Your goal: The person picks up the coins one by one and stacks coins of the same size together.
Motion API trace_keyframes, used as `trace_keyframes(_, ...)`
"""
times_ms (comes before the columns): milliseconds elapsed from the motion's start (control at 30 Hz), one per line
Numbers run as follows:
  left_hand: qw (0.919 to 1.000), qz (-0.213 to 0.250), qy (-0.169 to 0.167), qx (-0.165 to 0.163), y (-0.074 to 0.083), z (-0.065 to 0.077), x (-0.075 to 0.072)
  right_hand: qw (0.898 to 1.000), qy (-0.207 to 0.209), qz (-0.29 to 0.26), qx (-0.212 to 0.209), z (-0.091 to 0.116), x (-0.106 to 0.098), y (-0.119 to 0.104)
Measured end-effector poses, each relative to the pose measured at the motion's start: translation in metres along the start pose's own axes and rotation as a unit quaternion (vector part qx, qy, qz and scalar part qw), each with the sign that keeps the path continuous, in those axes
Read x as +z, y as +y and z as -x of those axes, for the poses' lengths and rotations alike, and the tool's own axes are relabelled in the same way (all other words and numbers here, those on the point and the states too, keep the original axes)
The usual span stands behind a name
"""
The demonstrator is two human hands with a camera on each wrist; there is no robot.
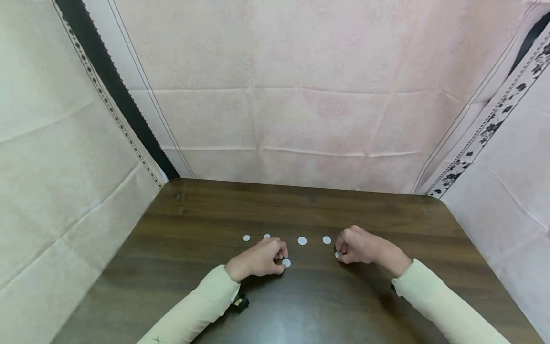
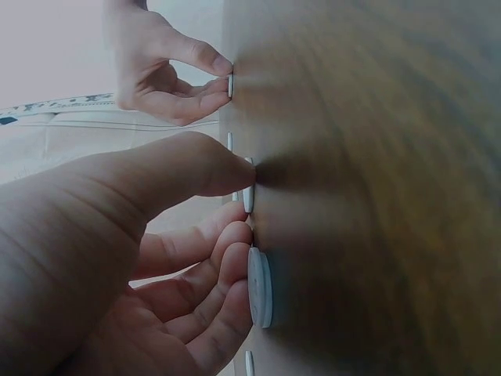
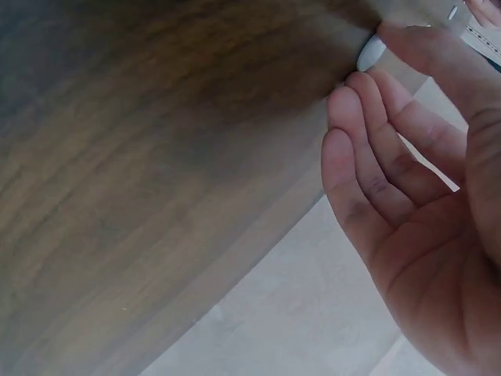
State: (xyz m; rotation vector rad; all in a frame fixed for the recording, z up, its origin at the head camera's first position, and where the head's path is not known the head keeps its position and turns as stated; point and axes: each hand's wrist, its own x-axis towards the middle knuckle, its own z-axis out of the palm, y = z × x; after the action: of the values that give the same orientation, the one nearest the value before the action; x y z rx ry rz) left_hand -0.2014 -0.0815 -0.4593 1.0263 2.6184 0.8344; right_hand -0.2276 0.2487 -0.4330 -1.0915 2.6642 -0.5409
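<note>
My left hand (image 1: 261, 258) rests low over the brown table, thumb and forefinger pinching a small white disc (image 1: 286, 263) by its edges. In the left wrist view that disc (image 2: 249, 186) stands out thin and flat at the tabletop, between thumb tip and forefinger. To the right, my right hand (image 1: 360, 246) pinches another white disc (image 1: 338, 255), largely covered by its fingers; the right wrist view shows this disc (image 3: 371, 53) between thumb and fingertips. Beside my left hand's curled lower fingers lies a further white disc (image 2: 258, 288), which looks double-layered.
Between the hands lie two white discs, one nearer the middle (image 1: 302, 241) and one by the right hand (image 1: 327, 240). Left of them are a small disc (image 1: 247, 237) and one partly hidden (image 1: 267, 235) behind the left hand. Pale cloth (image 1: 301, 119) hangs behind the wooden table (image 1: 206, 205).
</note>
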Motion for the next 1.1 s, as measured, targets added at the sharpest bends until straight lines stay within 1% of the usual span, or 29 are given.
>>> trace_keyframes(100, 1.0000, 0.002, -0.002, -0.004, 0.0005, 0.0001, 0.0000, 1.000, 0.001, 0.000, 0.009, 0.0005, 0.0016, 0.0014)
trace_keyframes(300, 0.9999, 0.004, -0.003, -0.009, -0.0002, 0.0005, 0.0011, 1.000, 0.006, 0.013, 0.004, 0.0002, 0.0035, 0.0015)
trace_keyframes(600, 1.0000, -0.001, -0.001, -0.004, 0.0003, 0.0000, 0.0007, 1.000, -0.002, 0.018, 0.007, -0.0005, 0.0019, 0.0013)
trace_keyframes(1100, 1.0000, -0.003, 0.002, 0.005, -0.0035, -0.0018, 0.0026, 1.000, -0.018, 0.021, 0.004, -0.0050, -0.0010, 0.0007)
